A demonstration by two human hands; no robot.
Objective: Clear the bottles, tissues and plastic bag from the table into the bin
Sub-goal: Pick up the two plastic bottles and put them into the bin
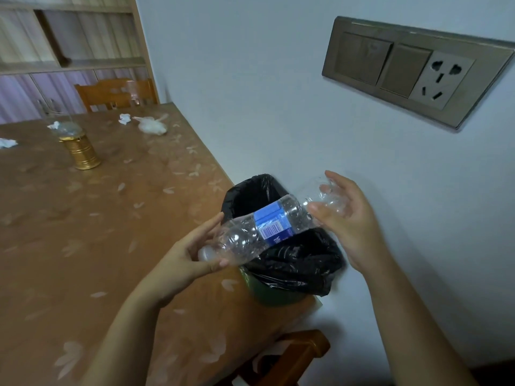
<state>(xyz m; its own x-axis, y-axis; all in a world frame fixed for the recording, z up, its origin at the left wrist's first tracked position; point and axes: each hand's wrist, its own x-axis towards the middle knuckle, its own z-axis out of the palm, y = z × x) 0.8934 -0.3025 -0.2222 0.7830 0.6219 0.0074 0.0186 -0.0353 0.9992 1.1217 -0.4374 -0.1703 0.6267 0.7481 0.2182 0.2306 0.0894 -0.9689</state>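
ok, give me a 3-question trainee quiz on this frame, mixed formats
1. True or false: the clear bottle with the blue label is already lying inside the bin.
2. Which end of the bottle does the left hand hold? A) cap end B) base end C) the label
3. Fill in: the bin is lined with a ___ bag.

Key:
1. False. Both hands hold it level above the bin's opening; the right hand has the base.
2. A
3. black
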